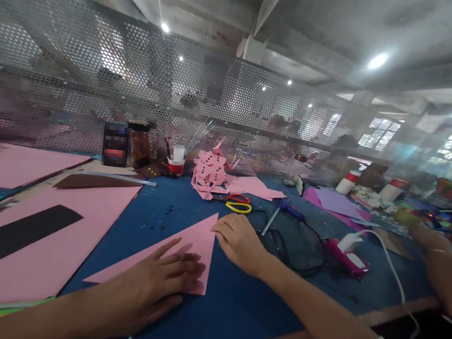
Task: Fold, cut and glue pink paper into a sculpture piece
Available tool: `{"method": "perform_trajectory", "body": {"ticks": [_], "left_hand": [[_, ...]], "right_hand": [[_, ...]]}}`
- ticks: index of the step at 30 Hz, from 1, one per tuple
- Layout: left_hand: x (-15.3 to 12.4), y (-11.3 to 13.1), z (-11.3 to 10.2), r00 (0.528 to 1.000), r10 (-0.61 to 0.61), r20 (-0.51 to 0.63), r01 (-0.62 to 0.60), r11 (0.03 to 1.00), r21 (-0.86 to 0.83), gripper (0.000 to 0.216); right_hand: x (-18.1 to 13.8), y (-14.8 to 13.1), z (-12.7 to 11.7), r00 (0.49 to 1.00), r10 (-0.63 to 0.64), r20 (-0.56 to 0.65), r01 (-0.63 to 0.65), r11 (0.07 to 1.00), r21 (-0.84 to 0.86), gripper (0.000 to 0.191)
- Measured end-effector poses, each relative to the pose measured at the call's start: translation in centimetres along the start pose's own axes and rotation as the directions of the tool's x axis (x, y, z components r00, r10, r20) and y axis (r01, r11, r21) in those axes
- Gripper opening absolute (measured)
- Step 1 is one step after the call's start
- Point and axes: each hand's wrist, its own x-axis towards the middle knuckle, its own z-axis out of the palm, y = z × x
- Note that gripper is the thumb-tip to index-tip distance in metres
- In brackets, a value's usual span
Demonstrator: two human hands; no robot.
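A triangular piece of pink paper [187,240] lies on the blue tabletop in front of me. My left hand [163,278] rests flat on its lower part, fingers spread. At the paper's upper right corner, my right hand [237,240] has its fingers curled and pinched together on the tip. Just beyond are scissors [239,204] with red and yellow handles. A pink paper figure [211,171] with black dots stands behind the scissors. To the right of my right hand lies a blue glue gun [292,210] with a dark cable.
Large pink sheets [101,221] cover the left side, with a black paper strip [22,232] on top. A pink power socket [347,257] with a white cable sits to the right, near purple sheets [337,202]. Perforated metal panels [139,76] close off the back. Another person's arm [443,265] reaches in at far right.
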Motion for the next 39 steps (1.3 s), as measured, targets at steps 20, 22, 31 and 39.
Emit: {"method": "perform_trajectory", "body": {"ticks": [20,22,31,39], "left_hand": [[-0.1,-0.2,0.6,0.993,0.098,-0.072,-0.092,0.992,0.081,0.054],[-0.1,-0.3,0.6,0.991,0.107,-0.084,-0.097,0.99,0.107,0.053],[0.1,0.1,0.1,0.993,0.116,-0.034,-0.113,0.99,0.084,0.053],[0.2,0.5,-0.7,0.995,0.089,-0.035,-0.089,0.996,0.002,0.053]], "right_hand": [[-0.2,1.1,0.8,0.996,-0.046,0.075,0.049,0.998,-0.04,0.018],[-0.2,1.2,0.7,0.996,-0.046,0.072,0.049,0.998,-0.044,0.018],[-0.2,0.9,0.6,0.994,-0.086,0.074,0.087,0.996,-0.012,0.014],[-0.3,0.7,-0.3,0.996,-0.074,0.058,0.073,0.997,0.02,0.015]]}}
